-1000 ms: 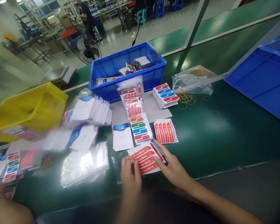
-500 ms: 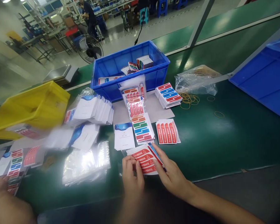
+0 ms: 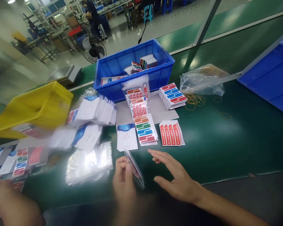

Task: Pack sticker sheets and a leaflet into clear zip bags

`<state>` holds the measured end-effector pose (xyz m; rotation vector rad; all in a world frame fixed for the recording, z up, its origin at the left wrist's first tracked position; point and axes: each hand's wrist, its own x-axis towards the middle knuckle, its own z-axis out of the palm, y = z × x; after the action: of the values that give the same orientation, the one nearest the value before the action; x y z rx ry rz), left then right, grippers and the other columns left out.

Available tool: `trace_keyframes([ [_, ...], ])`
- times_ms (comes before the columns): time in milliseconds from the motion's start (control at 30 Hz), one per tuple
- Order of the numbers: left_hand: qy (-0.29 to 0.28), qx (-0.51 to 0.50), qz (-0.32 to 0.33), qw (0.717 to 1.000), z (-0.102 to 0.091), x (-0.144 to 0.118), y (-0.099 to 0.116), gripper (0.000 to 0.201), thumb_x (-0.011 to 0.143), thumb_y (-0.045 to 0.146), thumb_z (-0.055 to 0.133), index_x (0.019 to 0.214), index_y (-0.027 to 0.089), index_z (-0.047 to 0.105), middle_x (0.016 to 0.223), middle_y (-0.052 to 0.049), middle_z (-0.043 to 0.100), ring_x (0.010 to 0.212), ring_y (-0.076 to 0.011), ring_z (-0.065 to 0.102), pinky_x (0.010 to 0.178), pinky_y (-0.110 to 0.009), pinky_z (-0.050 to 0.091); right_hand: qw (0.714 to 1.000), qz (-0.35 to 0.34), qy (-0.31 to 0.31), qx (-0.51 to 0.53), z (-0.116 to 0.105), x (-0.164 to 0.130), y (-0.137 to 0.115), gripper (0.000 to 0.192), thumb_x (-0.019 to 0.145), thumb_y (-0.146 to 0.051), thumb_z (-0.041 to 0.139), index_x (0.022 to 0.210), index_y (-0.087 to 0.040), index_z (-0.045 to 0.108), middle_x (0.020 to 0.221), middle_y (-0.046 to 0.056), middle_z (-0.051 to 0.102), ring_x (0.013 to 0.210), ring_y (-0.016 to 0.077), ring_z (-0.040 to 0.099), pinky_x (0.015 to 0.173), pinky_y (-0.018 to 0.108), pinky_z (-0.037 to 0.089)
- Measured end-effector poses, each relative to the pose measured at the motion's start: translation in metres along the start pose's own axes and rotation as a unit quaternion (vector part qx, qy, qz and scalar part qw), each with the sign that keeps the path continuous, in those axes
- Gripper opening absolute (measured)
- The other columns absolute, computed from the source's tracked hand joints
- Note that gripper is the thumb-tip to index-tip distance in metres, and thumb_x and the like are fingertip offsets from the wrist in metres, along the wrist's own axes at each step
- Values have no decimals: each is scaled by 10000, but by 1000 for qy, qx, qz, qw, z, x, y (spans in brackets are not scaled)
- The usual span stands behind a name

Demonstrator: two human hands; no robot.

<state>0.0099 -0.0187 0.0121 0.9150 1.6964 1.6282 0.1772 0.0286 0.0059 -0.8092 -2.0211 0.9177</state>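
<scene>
Near the table's front edge, my left hand (image 3: 124, 177) pinches a clear plastic bag (image 3: 136, 171) that stands tilted nearly edge-on, with reddish sheets inside. To its right my right hand (image 3: 172, 175) is open, fingers spread, apart from the bag and holding nothing. Just beyond my hands lie a stack of white booklets with a blue top (image 3: 127, 137), a pile of multicoloured sticker sheets (image 3: 146, 129) and a pile of red label sheets (image 3: 170, 133). Flat clear plastic bags (image 3: 89, 164) lie to the left of my left hand.
Behind stand a blue crate (image 3: 134, 78) with sticker sheets and filled bags (image 3: 139, 105) leaning before it. A banded sticker stack (image 3: 172, 95), rubber bands (image 3: 195, 99) and a yellow bin (image 3: 33, 110) are around. Another person's hand (image 3: 9, 194) works at lower left.
The red sheets that lay facing up between both hands are now inside the bag, turned edge-on in my left hand. My right hand has let go and opened.
</scene>
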Motion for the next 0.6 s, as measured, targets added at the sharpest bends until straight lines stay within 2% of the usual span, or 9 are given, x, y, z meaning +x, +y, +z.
trace_keyframes([
  [67,11,-42,-4,999,4,-4,7,283,874,336,554,651,168,511,869,-10,503,634,-93,487,554,-218,418,999,-42,-24,-24,8,-1,0,706,849,-377,628,1429,-166,286,1364,172,493,1242,276,483,1003,428,464],
  [133,-10,-63,1,998,7,-8,13,254,879,309,551,668,171,520,890,-2,495,618,-78,478,544,-210,415,996,-70,-43,-32,17,0,0,797,814,-405,668,1440,-136,254,1390,204,463,1297,305,430,1045,468,419],
  [167,-28,-62,12,998,8,-9,15,240,884,292,543,675,175,526,891,-1,493,646,-83,492,573,-211,427,996,-76,-44,-22,20,0,0,764,827,-371,657,1435,-133,262,1381,205,474,1293,301,438,1043,463,421],
  [233,-60,-24,51,997,6,-9,15,185,892,256,527,722,188,552,913,-10,496,779,-114,529,693,-228,456,997,-68,-29,20,22,3,0,534,879,-232,572,1368,-166,368,1305,166,558,1222,262,519,997,418,468],
  [300,-52,48,108,992,1,-5,12,30,870,221,556,877,213,585,1012,-29,493,982,-153,514,855,-259,439,997,-31,0,73,19,6,2,329,902,-123,482,1218,-212,505,1162,102,656,1079,209,619,907,348,521],
  [367,-42,122,153,980,-7,4,7,287,826,193,616,1101,237,546,1160,-56,461,1147,-183,449,966,-293,390,994,21,23,108,11,8,6,239,909,-106,468,1079,-233,577,1035,53,701,943,173,669,819,290,546],
  [433,-100,175,176,963,-14,14,2,429,802,169,646,1200,246,503,1210,-70,465,1184,-194,439,990,-315,383,990,48,34,126,4,9,11,196,905,-119,491,1014,-237,604,964,29,710,870,156,680,772,262,549],
  [533,-227,213,200,929,-19,26,1,296,810,140,636,1084,236,578,1032,-45,580,1006,-174,539,857,-302,456,989,42,32,139,-4,10,19,167,889,-122,516,970,-226,619,921,27,713,831,156,681,745,264,549],
  [600,-261,213,221,915,-17,30,3,187,809,117,632,963,219,608,876,-21,613,868,-161,558,751,-289,469,989,27,32,140,-6,10,23,159,878,-120,524,951,-215,628,905,37,716,813,163,682,728,275,550],
])
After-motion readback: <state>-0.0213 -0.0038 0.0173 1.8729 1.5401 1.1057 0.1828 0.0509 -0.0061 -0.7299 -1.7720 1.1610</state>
